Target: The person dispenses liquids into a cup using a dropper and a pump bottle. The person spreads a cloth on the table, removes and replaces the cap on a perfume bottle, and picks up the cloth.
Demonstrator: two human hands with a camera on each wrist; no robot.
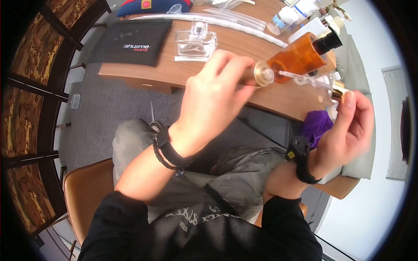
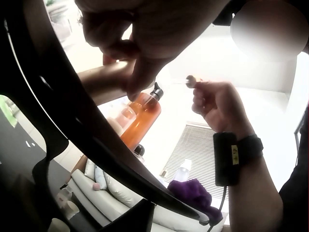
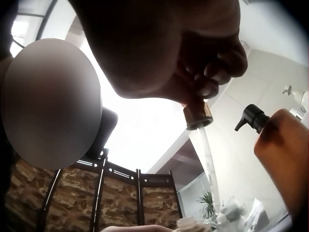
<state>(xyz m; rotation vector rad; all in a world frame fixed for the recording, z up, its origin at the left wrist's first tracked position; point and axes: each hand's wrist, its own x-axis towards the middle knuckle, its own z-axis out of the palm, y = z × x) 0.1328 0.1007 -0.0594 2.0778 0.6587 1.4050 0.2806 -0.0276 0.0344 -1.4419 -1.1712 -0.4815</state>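
A small bottle with a gold neck [image 1: 264,74] is gripped by my left hand [image 1: 213,98], its mouth tilted towards the right. My right hand [image 1: 348,130] pinches the gold and white cap of a dropper [image 1: 338,90]. The dropper's clear tube [image 1: 300,77] points left, its tip close to the bottle mouth but apart from it. In the right wrist view the tube [image 3: 208,159] hangs down from the gold collar [image 3: 198,116]. The left wrist view shows the bottle's side [image 2: 104,82] under my curled fingers.
An amber pump bottle [image 1: 300,58] stands just behind the hands. On the wooden table [image 1: 257,52] are a clear glass bottle [image 1: 196,43], a black pouch [image 1: 130,41], white tubing [image 1: 244,29] and white-capped bottles [image 1: 283,19]. A purple cloth [image 1: 317,126] lies near the table's right edge.
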